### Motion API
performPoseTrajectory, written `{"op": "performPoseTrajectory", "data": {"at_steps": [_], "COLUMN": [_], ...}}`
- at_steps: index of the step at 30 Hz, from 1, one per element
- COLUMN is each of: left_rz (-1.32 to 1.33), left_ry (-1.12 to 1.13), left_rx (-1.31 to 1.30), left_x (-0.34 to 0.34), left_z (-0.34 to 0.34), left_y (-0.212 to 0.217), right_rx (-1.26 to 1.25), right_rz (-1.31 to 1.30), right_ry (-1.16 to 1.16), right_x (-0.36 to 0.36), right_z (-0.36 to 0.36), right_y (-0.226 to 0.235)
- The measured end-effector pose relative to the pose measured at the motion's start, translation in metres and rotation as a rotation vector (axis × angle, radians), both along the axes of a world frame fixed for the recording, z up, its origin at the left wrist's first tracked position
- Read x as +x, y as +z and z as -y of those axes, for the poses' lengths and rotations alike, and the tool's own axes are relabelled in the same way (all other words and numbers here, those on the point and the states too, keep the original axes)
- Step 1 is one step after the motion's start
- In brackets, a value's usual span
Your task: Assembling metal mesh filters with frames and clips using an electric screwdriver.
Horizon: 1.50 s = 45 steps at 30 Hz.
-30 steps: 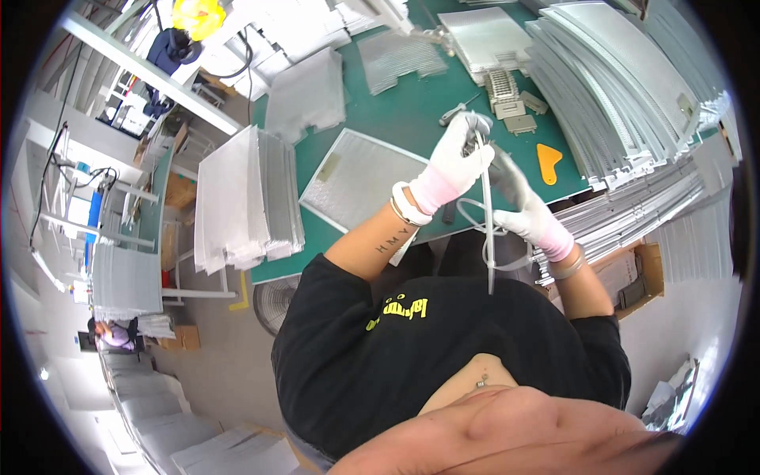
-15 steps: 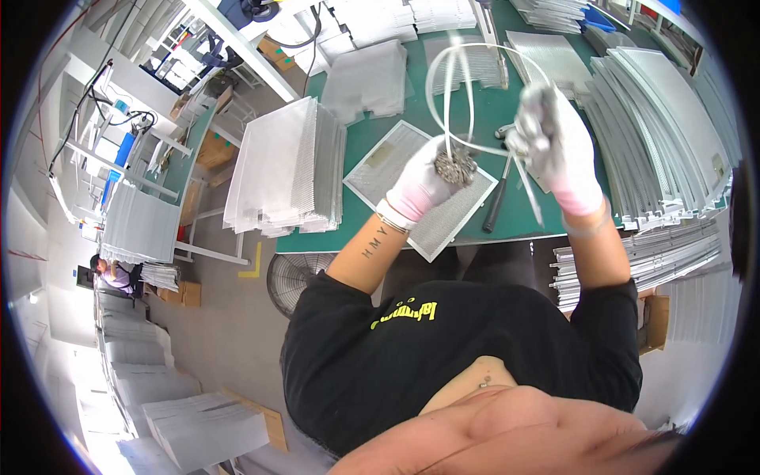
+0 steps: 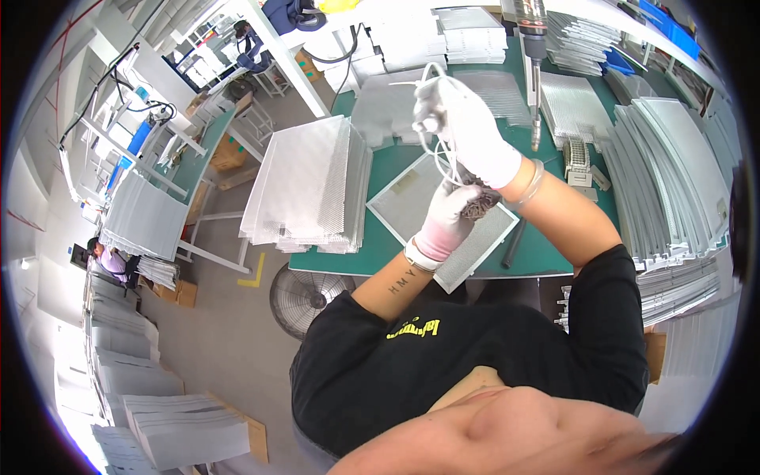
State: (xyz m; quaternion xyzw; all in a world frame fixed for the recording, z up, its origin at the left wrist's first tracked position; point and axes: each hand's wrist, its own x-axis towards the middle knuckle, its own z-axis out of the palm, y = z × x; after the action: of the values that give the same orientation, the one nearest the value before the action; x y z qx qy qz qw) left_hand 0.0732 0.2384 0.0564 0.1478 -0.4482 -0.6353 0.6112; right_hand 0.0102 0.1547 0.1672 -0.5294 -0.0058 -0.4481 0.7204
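Where the two gloved hands cross at upper centre of the frame, the dark wad in the left hand is half hidden, its fingers curled shut around it. Above, the right hand grips thin white cords, over a mesh panel on the green table.

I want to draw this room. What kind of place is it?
Probably a factory workshop: stacks of metal mesh panels stand on a green workbench, a powered screwdriver hangs overhead, and gloved hands work there.
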Motion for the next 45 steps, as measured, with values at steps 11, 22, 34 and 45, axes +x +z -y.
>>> {"op": "performPoseTrajectory", "data": {"at_steps": [11, 22, 34, 45], "left_rz": [0.651, 0.929, 2.099, 1.632], "left_ry": [0.936, 0.98, 1.752, 1.314], "left_rx": [-0.305, -0.193, -0.631, -0.181], "left_x": [0.112, 0.197, 0.118, 0.136], "left_z": [0.047, 0.271, 0.371, 0.407], "left_y": [0.12, 0.295, 0.306, 0.282], "right_rx": [-0.432, -0.618, -0.815, -0.812], "right_rz": [-0.229, -0.754, -1.024, -1.044], "right_ry": [-0.272, -0.468, -0.783, -0.746], "right_x": [-0.027, -0.138, -0.192, -0.188], "right_z": [0.004, -0.028, -0.021, -0.02], "right_y": [0.041, -0.184, -0.252, -0.251]}}
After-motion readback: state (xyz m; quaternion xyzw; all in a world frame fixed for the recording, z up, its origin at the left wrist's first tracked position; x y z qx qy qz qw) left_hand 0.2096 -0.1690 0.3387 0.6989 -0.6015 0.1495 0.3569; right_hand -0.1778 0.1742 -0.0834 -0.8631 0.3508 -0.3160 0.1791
